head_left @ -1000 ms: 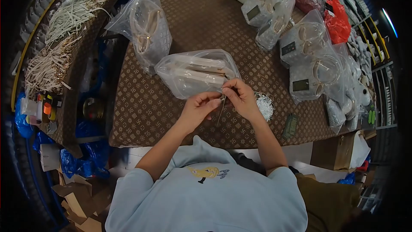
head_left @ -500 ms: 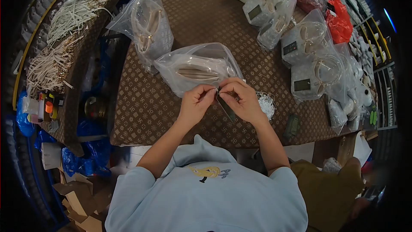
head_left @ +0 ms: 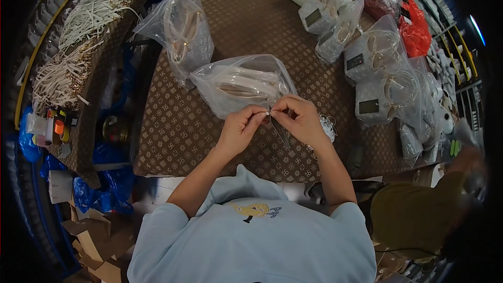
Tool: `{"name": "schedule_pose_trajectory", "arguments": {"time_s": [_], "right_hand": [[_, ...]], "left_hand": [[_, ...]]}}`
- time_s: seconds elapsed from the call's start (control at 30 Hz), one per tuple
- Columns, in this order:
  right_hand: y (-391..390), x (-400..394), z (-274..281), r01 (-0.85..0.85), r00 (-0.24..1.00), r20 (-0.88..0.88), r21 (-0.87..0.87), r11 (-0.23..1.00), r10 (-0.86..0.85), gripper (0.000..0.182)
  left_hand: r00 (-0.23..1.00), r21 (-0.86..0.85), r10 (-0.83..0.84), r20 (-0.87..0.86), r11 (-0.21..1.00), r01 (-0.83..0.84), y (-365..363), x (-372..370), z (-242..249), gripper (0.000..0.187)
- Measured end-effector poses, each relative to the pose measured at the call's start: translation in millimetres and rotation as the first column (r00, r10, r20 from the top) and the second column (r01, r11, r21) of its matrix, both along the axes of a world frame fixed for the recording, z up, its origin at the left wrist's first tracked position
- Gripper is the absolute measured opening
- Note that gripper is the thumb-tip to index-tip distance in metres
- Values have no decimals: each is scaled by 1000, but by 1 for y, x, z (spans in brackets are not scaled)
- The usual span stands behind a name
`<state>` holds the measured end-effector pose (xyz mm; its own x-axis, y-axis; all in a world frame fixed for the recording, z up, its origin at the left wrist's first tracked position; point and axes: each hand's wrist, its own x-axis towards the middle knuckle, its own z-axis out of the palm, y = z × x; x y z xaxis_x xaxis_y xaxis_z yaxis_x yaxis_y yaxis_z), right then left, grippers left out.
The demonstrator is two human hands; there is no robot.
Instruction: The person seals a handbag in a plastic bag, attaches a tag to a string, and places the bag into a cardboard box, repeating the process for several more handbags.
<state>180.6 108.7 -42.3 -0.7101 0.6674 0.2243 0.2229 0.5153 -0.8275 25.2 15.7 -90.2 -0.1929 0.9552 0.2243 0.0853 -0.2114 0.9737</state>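
Observation:
My left hand and my right hand meet over the table, each with thumb and forefinger pinched. Between the fingertips is a small white bit of string. From it hangs a thin dark hang tag, turned nearly edge-on. Just beyond my hands lies a clear plastic bag with a pale handbag inside. A tangle of white strings lies beside my right hand, partly hidden by it. Close to my right forearm is a dark green stack of tags, dim and blurred.
Another bagged handbag stands at the back left. Several bagged handbags with dark tags line the right side, near a red plastic bag. Pale straps hang over the left rack. A co-worker is at the right.
My hands have shifted slightly right and stay pinched together. The hang tag has turned from showing its face to nearly edge-on. The co-worker at the right has moved, reaching an arm toward the table.

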Motion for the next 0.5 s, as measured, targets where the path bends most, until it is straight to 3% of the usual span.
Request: {"name": "schedule_pose_trajectory", "arguments": {"time_s": [0.07,0.43,0.5], "right_hand": [[-1,0,1,11,1000,4,-16,1000,-11,9],[-11,-3,-1,78,997,6,44,996,-78,8],[-17,-7,-2,141,990,-14,138,980,-140,8]], "left_hand": [[997,1,-12,78,1000,12,0,-1,-1,16],[998,-48,-4,-68,999,1,-1,-3,8,16],[997,-34,30,-65,999,-32,0,-3,6,16]]}}
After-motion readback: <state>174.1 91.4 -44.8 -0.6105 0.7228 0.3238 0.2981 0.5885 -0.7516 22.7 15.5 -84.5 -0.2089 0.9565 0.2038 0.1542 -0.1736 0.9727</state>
